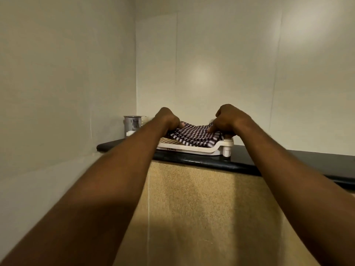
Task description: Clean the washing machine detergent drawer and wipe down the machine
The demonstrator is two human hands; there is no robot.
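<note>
Up on the dark desk [269, 162], at the corner where two pale walls meet, a white slotted tray [201, 149] carries a checked cloth [194, 135] that lies bunched in folds. Both arms reach up to it. The left grip [168, 119] is clamped on the cloth's left edge, knuckles up and fingers curled under. The right grip [230, 117] is closed on the right edge, with one fingertip pressed down on the weave. The cloth sags between them and touches the tray, so it is held but not clearly lifted free.

A steel cup [132, 124] stands just beside the tray on its left, against the wall. A beige panel [192, 208] drops away below the desk edge.

As for progress, this looks like the very start — fetching something to wipe with. Neither the washing machine nor the detergent drawer is in sight, so nothing shows that either has been cleaned. I cannot tell whether the cloth is wet or dry. By my reading, everything is left to do: get the cloth off the tray, carry it to the machine, pull out and clean the drawer, then wipe down the casing. The tray looks light and may shift with the cloth — a clean upward lift would be the safer choice.
</note>
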